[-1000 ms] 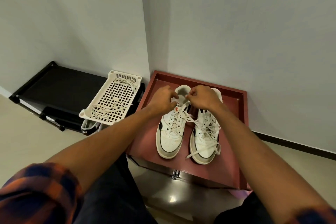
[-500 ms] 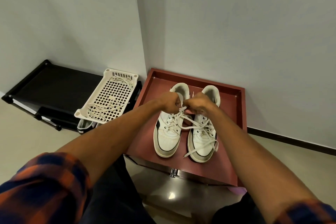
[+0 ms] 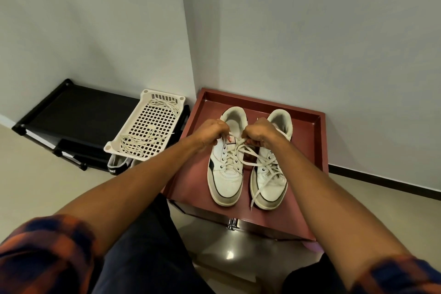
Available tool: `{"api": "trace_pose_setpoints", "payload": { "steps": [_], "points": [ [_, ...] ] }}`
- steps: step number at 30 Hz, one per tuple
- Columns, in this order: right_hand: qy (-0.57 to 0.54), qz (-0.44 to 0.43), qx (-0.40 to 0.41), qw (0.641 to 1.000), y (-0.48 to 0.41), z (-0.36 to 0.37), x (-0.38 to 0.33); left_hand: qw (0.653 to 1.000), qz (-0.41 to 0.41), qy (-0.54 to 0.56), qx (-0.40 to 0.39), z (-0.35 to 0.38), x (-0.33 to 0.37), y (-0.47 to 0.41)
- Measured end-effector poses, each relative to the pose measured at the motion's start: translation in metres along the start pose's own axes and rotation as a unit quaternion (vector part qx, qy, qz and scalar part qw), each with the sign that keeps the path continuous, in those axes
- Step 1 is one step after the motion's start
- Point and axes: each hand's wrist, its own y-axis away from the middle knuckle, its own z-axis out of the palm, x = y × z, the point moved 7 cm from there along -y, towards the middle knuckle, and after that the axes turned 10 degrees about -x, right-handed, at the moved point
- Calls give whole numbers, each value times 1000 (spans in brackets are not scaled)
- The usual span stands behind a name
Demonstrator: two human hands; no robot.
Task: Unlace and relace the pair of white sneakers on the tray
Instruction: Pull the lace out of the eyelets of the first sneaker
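Observation:
Two white sneakers stand side by side, toes toward me, on a dark red tray (image 3: 307, 150). The left sneaker (image 3: 225, 174) is laced up to its top eyelets. The right sneaker (image 3: 270, 181) has loose laces trailing over its toe. My left hand (image 3: 211, 132) pinches one end of the left sneaker's lace (image 3: 241, 150) at the tongue. Across from it my right hand (image 3: 259, 133) grips the other end, which runs across toward the right sneaker. Both hands hover just above the shoe collars.
A white plastic basket (image 3: 145, 124) with loose laces in it sits on a black shoe rack (image 3: 78, 114) to the left. A dark sneaker (image 3: 118, 166) pokes out under the basket. Walls meet in a corner right behind the tray.
My hands drew together over the left sneaker's tongue, then pulled slightly apart, each keeping hold of a lace end. The view shifted a little.

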Motion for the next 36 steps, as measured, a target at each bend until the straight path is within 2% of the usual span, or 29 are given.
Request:
{"api": "trace_pose_setpoints", "payload": {
  "steps": [3,7,10,12,14,16,17,20,23,25,28,29,31,33,34,36],
  "points": [
    [-15,-11,35,999,0,1,1,981,7,-191,-42,0,9,-13],
    [-26,-6,65,998,5,1,3,946,-10,-302,-120,10,25,-18],
    [-24,0,81,996,8,0,6,924,-17,-359,-132,21,30,-15],
    [-25,3,93,995,9,-3,9,949,-37,-280,-140,21,27,-8],
    [-26,7,113,993,10,-12,13,981,-44,-121,-144,10,25,4],
    [-32,7,125,992,8,-20,17,989,-41,19,-137,-8,14,16],
    [-38,4,122,992,7,-21,18,989,-43,55,-132,-15,5,23],
    [-32,-7,114,993,4,-15,17,989,-89,41,-113,-23,-23,32],
    [12,-21,124,992,5,-7,8,975,-97,-154,-125,-14,-16,25],
    [44,-19,135,990,6,-4,4,961,-57,-228,-144,-2,-1,19],
    [59,-14,140,988,10,-4,4,979,14,-158,-129,7,17,15],
    [53,-11,139,989,9,-5,5,987,14,-98,-129,4,18,18],
    [31,-4,132,991,7,-7,6,988,12,97,-123,-11,10,23],
    [7,-11,121,993,6,-2,1,969,28,240,-52,-47,-8,35],
    [8,-13,124,992,5,-2,0,967,23,253,-22,-59,-20,40],
    [26,-16,136,990,7,-2,-1,980,-30,194,7,-69,-50,50]
  ]
}}
